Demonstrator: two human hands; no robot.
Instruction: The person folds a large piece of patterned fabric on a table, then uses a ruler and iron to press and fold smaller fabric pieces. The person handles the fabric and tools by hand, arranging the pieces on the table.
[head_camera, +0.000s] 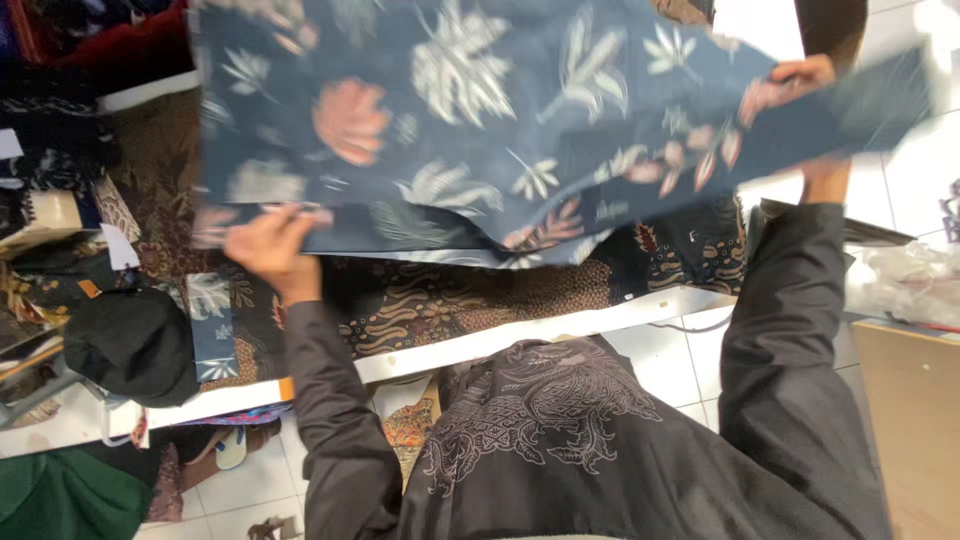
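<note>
Navy cotton printed with pale leaves and salmon flowers fills the upper half of the frame: a folded cloth (480, 120) held up flat above the counter (560, 330), stretched between the person's two hands. The left hand (268, 245) is at the lower left corner of the cloth, left of centre in the frame, its fingers (300, 215) closed around the folded edge with the thumb on top. The right hand (800, 85) is at the upper right of the frame, fingers pinched shut on the cloth's far end, where the fabric is blurred. Both arms wear dark sleeves (790, 340), and the front of the person's dark patterned shirt (540, 410) shows at the bottom centre.

Beneath the cloth, brown and black batik fabrics (470, 300) lie spread across the counter, whose white front edge runs slanting from the lower left towards the right. At the left of the frame, a black cap (130, 345) rests on the counter near a stack of mixed fabrics (50, 220). A clear plastic bag (915, 285) lies at the right edge, above a pale wooden surface (910, 420). White floor tiles (680, 365) show below the counter edge, and a sandal (230, 450) sits on them at the lower left.
</note>
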